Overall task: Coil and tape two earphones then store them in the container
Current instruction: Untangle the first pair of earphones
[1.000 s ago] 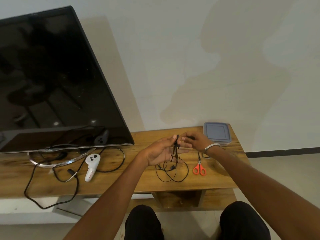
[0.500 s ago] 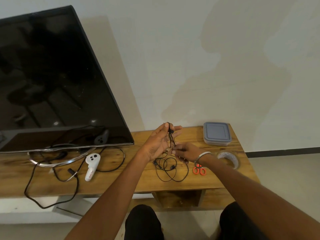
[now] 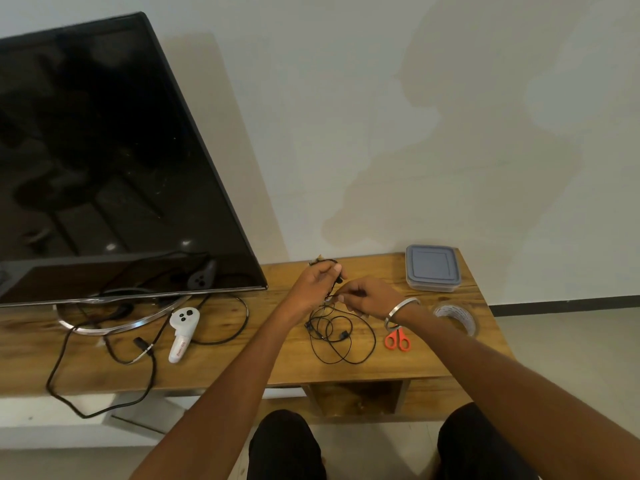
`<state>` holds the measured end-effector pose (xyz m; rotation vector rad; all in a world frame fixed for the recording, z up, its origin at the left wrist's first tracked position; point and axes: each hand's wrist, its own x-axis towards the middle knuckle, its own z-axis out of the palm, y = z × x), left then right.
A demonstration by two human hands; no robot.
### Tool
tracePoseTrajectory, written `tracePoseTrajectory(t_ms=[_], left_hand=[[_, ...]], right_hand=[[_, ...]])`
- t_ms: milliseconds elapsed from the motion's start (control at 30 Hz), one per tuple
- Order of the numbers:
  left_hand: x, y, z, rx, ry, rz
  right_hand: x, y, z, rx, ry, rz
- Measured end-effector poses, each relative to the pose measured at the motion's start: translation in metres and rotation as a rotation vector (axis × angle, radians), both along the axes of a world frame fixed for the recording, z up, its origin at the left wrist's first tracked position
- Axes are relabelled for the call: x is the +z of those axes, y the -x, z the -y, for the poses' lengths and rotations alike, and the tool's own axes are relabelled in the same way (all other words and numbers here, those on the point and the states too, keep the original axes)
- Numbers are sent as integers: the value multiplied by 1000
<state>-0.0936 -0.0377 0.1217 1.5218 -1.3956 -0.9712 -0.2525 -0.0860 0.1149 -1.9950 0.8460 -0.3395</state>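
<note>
A large black flat-screen television (image 3: 104, 161) is standing at the left end of the long wooden table (image 3: 242, 362), its curved chrome stand (image 3: 114, 323) sitting among loose black power cables (image 3: 104, 375) that are trailing over the table's front edge. Just right of the stand, a white handheld controller (image 3: 182, 329) is lying on the wood. Near the middle, the left hand (image 3: 318, 285) is hovering above the table with its grip curled around a bunch of thin black earphone cord (image 3: 341, 336), pinching it between thumb and fingers. Just beside it, the right hand (image 3: 367, 297), wearing a silver bangle (image 3: 401, 308) on the wrist, is closing its grip on the same cord a little lower down. The rest of the cord is hanging from the hands and lying in loose loops on the table directly below them; whether these loops belong to one earphone or two cannot be told. To the right of the loops, small orange-handled scissors (image 3: 397, 340) are lying flat, partly under the right wrist. Farther right, a roll of clear tape (image 3: 456, 316) is resting near the table's end, and behind it a square grey-lidded plastic container (image 3: 433, 267) is sitting closed by the wall.
</note>
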Motion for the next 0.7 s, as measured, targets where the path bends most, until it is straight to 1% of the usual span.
tracePoseTrajectory(t_ms=[100,200,267,433,500,600,700], left_hand=[[-9,1,5,20,-48,152],[-13,1,8,46,-91,262],[-14,0,7,33,-121,262],[-16,-6,0,-19,-270,268],[-13,-6,-2,-48,-349,188],[-9,-5,-4,-70,-454,-84],[-6,-7,-5,-89,-545,-281]], right_hand=[[-2,-1,2,-25,111,-24],[-6,-2,2,-45,222,-42],[-9,-3,2,-67,264,-26],[-10,-3,6,-112,323,-17],[-8,-2,7,-84,358,-12],[-5,-2,8,-39,425,-16],[-4,-1,4,-44,383,27]])
